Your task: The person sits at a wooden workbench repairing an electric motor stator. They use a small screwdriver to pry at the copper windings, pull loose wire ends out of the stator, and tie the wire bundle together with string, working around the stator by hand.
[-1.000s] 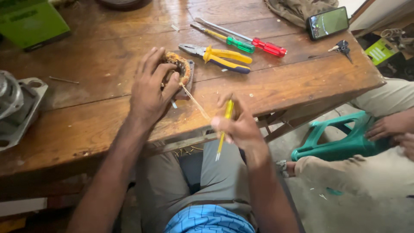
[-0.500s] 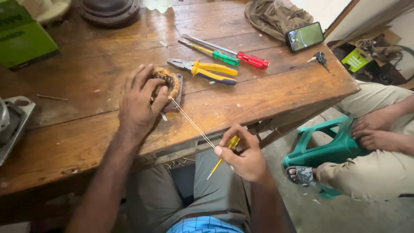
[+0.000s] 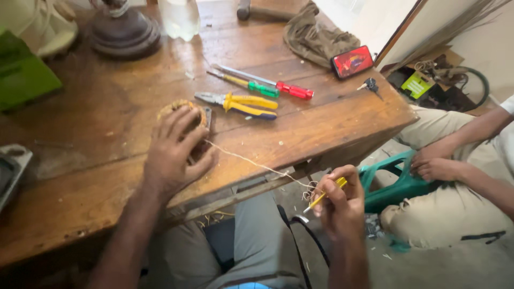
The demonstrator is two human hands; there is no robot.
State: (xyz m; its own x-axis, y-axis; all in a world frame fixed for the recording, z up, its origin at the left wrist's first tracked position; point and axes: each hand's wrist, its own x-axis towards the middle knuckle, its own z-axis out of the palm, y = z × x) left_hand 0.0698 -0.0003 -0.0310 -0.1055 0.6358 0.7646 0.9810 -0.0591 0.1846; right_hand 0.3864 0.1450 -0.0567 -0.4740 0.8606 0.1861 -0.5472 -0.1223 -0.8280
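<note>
My left hand [image 3: 174, 152] presses the coil [image 3: 179, 109] flat on the desk [image 3: 80, 198]; my right hand [image 3: 340, 206] pinches a yellow tool [image 3: 324, 195], pliers [image 3: 241, 104] and a green box [image 3: 24, 75] nearby.

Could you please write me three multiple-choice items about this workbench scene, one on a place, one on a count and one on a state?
1. Where does the left hand rest?
A. on the round coil at the table's near edge
B. on the phone
C. on the green case

2. How many screwdrivers lie beside the pliers?
A. one
B. two
C. four

3. How does the thin cord between the hands run?
A. coiled on the floor
B. cut in two
C. stretched out

Answers: 1 A, the left hand covers the coil on the table. 2 B, a green-handled screwdriver and a red-handled screwdriver. 3 C, it runs from the coil to the right hand, which holds a yellow tool.
</note>
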